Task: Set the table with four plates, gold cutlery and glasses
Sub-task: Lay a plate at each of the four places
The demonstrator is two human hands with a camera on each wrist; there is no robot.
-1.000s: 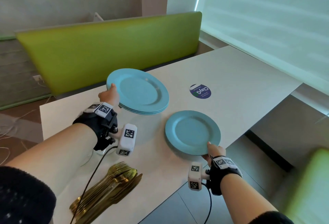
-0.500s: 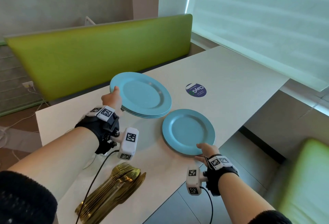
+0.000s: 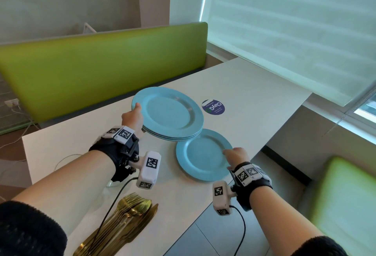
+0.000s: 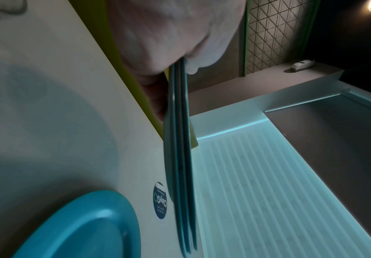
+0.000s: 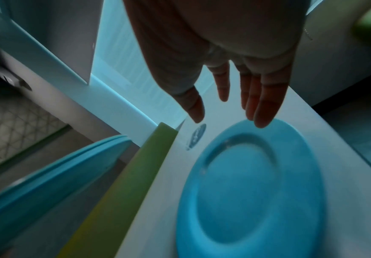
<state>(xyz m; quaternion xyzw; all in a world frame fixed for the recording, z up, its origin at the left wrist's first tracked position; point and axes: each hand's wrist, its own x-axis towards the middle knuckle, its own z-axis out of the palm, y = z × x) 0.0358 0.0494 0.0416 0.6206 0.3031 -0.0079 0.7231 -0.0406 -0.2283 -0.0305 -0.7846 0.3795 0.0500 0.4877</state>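
Observation:
My left hand [image 3: 133, 118] grips the rim of a stack of three blue plates [image 3: 168, 113] held in the air above the white table [image 3: 254, 101]; the left wrist view shows the stack [image 4: 181, 157] edge-on, pinched between thumb and fingers. A single blue plate [image 3: 200, 156] lies flat near the table's right edge. My right hand [image 3: 236, 155] hovers above its right rim with fingers [image 5: 262, 104] straight and holds nothing. A pile of gold cutlery [image 3: 122, 225] lies at the near edge of the table.
A round dark sticker [image 3: 213, 107] sits on the table beyond the plates. A green bench back [image 3: 101, 68] runs along the far side and a green seat [image 3: 345, 200] stands at right. A window blind [image 3: 295, 21] covers the right wall. Cables trail from both wrists.
My right hand has let go of the single plate and lifted over its right rim. My left hand has carried the stack rightward, now overlapping the single plate's far edge.

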